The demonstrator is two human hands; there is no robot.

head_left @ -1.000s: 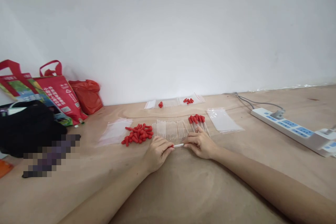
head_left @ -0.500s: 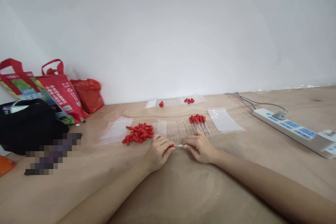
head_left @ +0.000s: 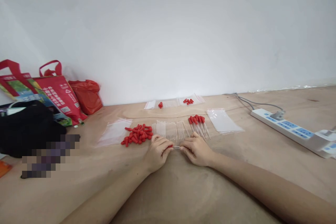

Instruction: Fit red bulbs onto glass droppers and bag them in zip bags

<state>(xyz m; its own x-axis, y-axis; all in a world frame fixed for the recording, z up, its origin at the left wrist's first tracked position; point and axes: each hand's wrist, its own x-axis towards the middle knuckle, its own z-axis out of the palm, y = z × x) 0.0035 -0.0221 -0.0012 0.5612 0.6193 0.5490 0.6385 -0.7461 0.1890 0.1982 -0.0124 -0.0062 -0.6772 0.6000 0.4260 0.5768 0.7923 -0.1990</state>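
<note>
My left hand (head_left: 157,154) pinches a small red rubber cap, of which only a sliver shows between the fingers. My right hand (head_left: 195,150) pinches a clear dropper tube (head_left: 176,147) that spans the short gap between the two hands. Both hands rest on the tan table. Just beyond them lie a heap of loose red caps (head_left: 138,134), a row of clear tubes (head_left: 170,129) and a cluster of finished droppers with red caps (head_left: 198,122).
Clear plastic bags lie at the left (head_left: 114,132), the right (head_left: 223,120) and the far back (head_left: 174,102). A white power strip (head_left: 291,129) sits at the right. Red shopping bags (head_left: 59,94) and a black bag (head_left: 26,127) stand at the left by the wall.
My hands have drawn closer together, so less of the clear tube shows between them. Everything else on the table stays put.
</note>
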